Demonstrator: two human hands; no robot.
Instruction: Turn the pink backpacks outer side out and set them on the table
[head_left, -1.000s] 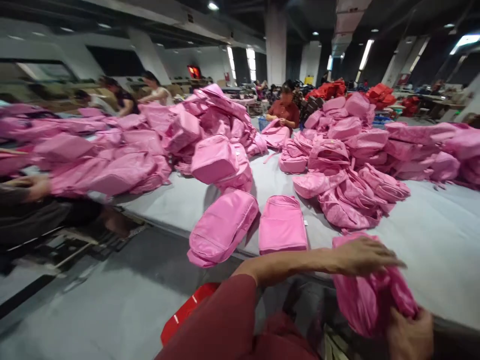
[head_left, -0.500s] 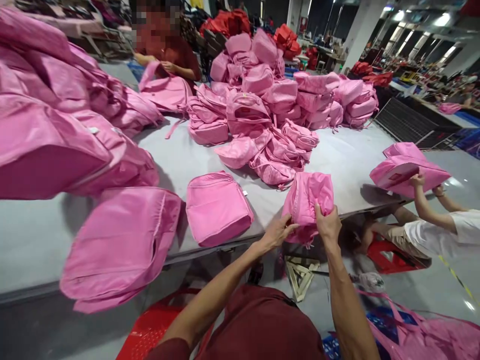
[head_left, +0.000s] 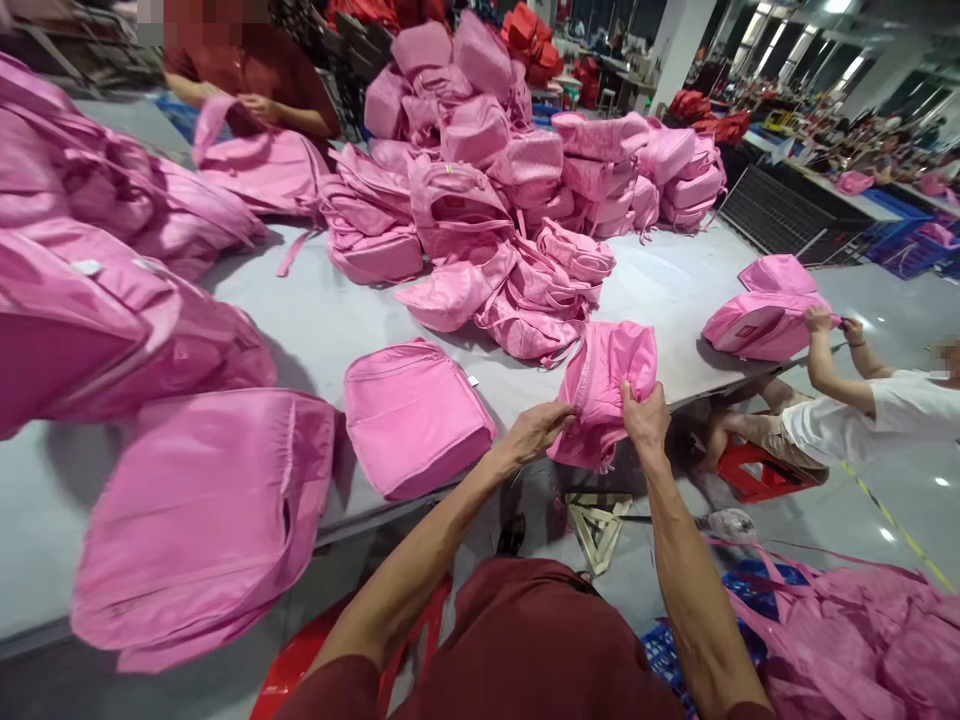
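Observation:
At the table's near edge I hold a crumpled pink backpack [head_left: 592,385] between both hands. My left hand [head_left: 541,432] pinches its left side, near a zipper seam. My right hand [head_left: 645,412] grips the bunched fabric on the right, thumb on top. To the left of it lies a boxy pink backpack [head_left: 416,420] with a small white tag. Farther left, a larger flat pink bag [head_left: 210,510] hangs partly over the edge. Just beyond my hands is a heap of pink backpacks [head_left: 525,310].
Pink bags [head_left: 120,300] are piled on the left of the pale table [head_left: 300,290]. Two people handle pink bags, one across the table, one seated at right. Below are a red stool [head_left: 322,640], a triangular wooden frame [head_left: 598,525] and a blue crate [head_left: 667,660] near pink bags.
My view has swung a little to the right. Both hands still hold the backpack, and my left fingers have closed more on its side. The seated person's bag has turned and tilted.

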